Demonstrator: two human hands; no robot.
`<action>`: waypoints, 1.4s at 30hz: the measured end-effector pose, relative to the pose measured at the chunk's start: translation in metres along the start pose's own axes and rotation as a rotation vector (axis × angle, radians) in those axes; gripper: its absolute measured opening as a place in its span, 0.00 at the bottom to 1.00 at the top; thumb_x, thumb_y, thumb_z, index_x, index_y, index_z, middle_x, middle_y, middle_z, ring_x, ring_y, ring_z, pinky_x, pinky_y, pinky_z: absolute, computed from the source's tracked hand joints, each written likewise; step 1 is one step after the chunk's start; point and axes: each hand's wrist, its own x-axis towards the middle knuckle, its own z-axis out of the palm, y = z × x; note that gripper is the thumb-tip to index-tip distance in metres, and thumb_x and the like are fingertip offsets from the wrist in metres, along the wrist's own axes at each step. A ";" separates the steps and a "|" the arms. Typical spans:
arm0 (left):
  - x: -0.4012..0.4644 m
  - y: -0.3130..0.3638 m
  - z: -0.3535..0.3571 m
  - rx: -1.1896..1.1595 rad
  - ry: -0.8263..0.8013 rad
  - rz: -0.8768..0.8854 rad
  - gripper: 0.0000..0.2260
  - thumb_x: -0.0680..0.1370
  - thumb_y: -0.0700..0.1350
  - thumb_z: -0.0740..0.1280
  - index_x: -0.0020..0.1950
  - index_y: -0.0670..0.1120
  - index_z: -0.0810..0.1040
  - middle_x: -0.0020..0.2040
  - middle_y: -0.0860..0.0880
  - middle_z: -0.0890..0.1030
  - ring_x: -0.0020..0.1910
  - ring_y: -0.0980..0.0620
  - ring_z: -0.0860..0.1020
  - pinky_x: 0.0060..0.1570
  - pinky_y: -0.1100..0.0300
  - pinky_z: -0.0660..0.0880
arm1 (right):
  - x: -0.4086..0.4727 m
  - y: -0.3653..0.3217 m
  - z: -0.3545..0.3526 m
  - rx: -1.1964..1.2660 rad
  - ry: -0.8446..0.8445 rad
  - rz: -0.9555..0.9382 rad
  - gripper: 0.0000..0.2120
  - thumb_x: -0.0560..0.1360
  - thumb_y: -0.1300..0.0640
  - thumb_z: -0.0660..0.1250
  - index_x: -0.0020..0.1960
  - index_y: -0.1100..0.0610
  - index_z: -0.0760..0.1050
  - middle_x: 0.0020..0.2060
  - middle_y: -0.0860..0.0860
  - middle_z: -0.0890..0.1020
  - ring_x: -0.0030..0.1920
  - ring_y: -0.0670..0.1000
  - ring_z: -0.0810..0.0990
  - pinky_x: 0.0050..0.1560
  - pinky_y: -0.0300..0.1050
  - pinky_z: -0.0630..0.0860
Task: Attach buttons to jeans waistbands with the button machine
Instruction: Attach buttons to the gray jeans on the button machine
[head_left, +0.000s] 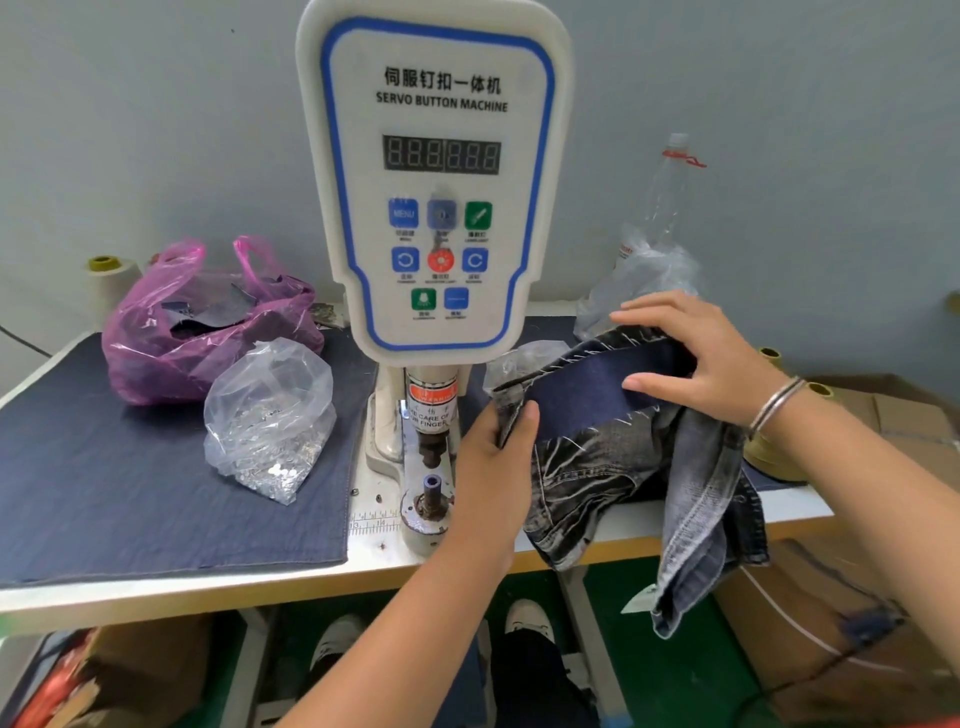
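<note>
Right of the button machine (434, 208), I see the jeans (613, 447) bunched on the surface (260, 577), legs spilling over its front edge. My left hand (493, 457) pinches the waistband (582, 400) end, thumb on top, just beside the machine's lower die (430, 499). Right hand (696, 358) lies on the waistband w/ fingers straight, pressing it flat. Clear bag of buttons (267, 415) and pink bag (202, 322) sit on the denim mat (130, 493), left of the machine; mat's front part is bare. Plastic bottle (670, 192) stands behind the jeans.
</note>
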 end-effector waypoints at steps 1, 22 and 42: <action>-0.001 0.000 0.000 -0.002 0.003 0.024 0.10 0.80 0.50 0.65 0.60 0.55 0.78 0.58 0.57 0.82 0.60 0.57 0.78 0.65 0.50 0.73 | -0.005 0.000 0.002 -0.105 0.065 -0.038 0.24 0.71 0.46 0.71 0.63 0.55 0.76 0.61 0.54 0.76 0.59 0.54 0.74 0.63 0.55 0.65; 0.001 0.005 -0.003 0.170 -0.103 0.424 0.27 0.76 0.26 0.57 0.58 0.58 0.75 0.59 0.53 0.77 0.60 0.58 0.75 0.64 0.54 0.73 | -0.005 -0.007 -0.009 -0.280 -0.035 0.002 0.27 0.64 0.35 0.68 0.57 0.50 0.75 0.51 0.50 0.74 0.50 0.52 0.75 0.54 0.42 0.56; 0.001 0.011 -0.003 0.405 -0.082 0.557 0.28 0.71 0.24 0.58 0.61 0.53 0.74 0.57 0.50 0.74 0.59 0.61 0.72 0.64 0.67 0.67 | -0.013 -0.005 -0.023 -0.001 -0.197 0.132 0.13 0.72 0.55 0.73 0.39 0.40 0.73 0.37 0.44 0.80 0.47 0.44 0.74 0.65 0.46 0.55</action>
